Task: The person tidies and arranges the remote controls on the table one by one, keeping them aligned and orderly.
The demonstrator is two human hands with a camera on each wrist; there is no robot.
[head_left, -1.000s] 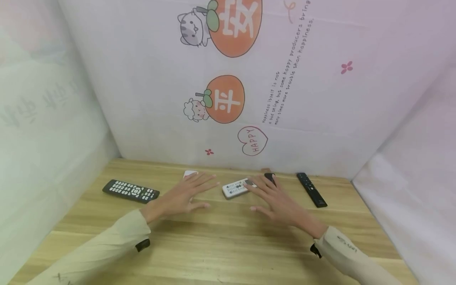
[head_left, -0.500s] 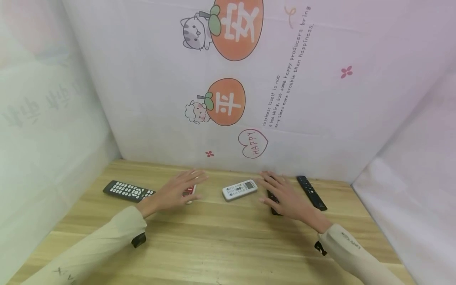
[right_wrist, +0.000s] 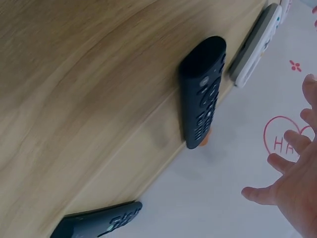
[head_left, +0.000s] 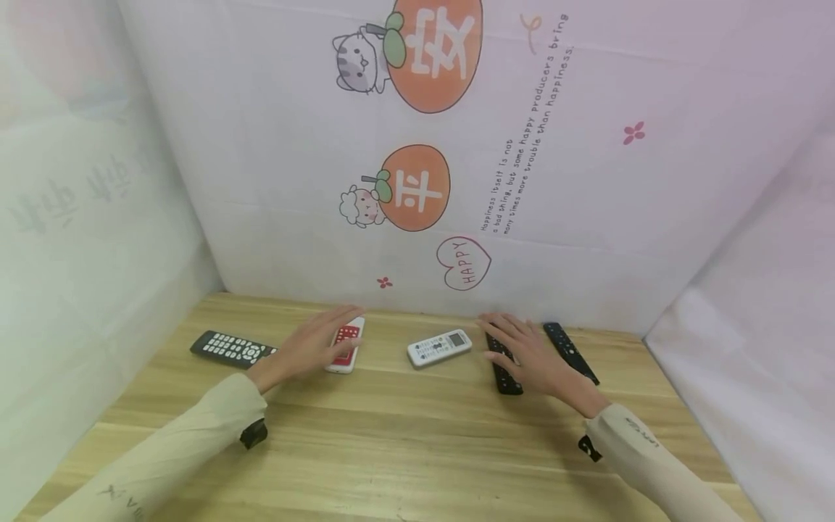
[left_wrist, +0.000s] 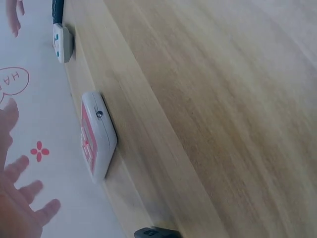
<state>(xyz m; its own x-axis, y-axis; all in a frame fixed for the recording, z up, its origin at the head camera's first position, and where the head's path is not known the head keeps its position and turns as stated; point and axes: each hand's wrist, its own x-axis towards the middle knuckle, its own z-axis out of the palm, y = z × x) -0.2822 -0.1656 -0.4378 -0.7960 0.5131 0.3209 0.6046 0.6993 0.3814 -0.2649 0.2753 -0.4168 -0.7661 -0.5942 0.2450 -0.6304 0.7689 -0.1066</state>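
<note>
My left hand (head_left: 312,344) hovers with fingers extended over a white-and-red remote control (head_left: 349,332), covering part of it. The left wrist view shows that hand raised off this remote (left_wrist: 101,134), nothing in its fingers. On the other side my right hand (head_left: 531,359) is held over a black remote (head_left: 507,380), thumb and fingers apart. Seen from the right wrist, the black remote (right_wrist: 202,91) lies flat on the wood while the spread fingers (right_wrist: 260,195) stay well away from it. Between the hands lies a white remote (head_left: 439,348) with a small grey screen.
A dark remote with white buttons (head_left: 231,348) lies at the left, partly behind the left hand. Another black remote (head_left: 569,351) is at the right, near the back edge. White printed cloth (head_left: 293,217) walls in the wooden table (head_left: 391,449) at back and sides.
The left hand has shifted left, baring more of the white-and-red remote. The right hand has moved right, off the white remote and over the black one. The remotes stay where they were.
</note>
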